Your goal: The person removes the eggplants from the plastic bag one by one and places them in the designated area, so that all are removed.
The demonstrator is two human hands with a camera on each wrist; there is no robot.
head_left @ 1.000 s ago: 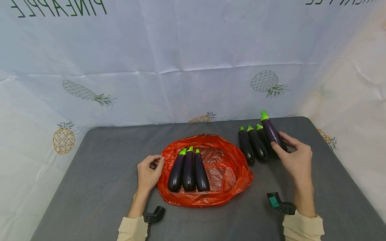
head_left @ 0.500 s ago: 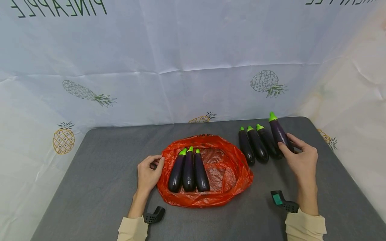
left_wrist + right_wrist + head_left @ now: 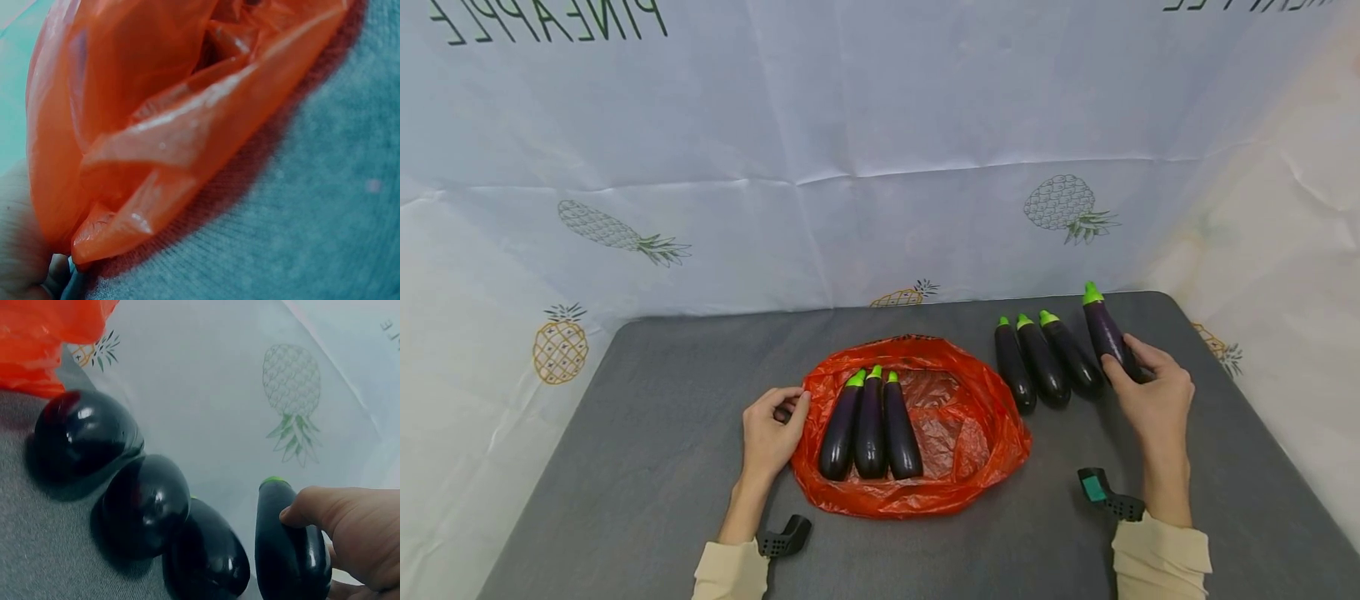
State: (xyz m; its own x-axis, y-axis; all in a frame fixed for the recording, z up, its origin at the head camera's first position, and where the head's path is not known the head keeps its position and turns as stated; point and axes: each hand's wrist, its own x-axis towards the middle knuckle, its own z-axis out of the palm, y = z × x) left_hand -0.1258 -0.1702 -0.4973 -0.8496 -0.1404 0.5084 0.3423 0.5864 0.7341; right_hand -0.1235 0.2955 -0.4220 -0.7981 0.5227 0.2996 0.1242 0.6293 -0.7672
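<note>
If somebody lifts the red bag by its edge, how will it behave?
The red bag would probably sag, since its thin film is crumpled and creased. The eggplants inside may slide or roll together, being glossy and rounded.

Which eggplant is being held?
The rightmost eggplant, pinched in the right hand; the others lie untouched on the grey table or in the red plastic bag.

Bag (image 3: 917, 498) near mid-table, cloth (image 3: 880, 108) behind the table (image 3: 677, 433).
I see three bagged eggplants (image 3: 870, 429) side by side in the bag's left half; three loose eggplants (image 3: 1043, 367) just right of it; one held eggplant (image 3: 1103, 329) right of those, in the right hand (image 3: 1157, 392). Left hand (image 3: 771, 433) at the bag's left rim.
</note>
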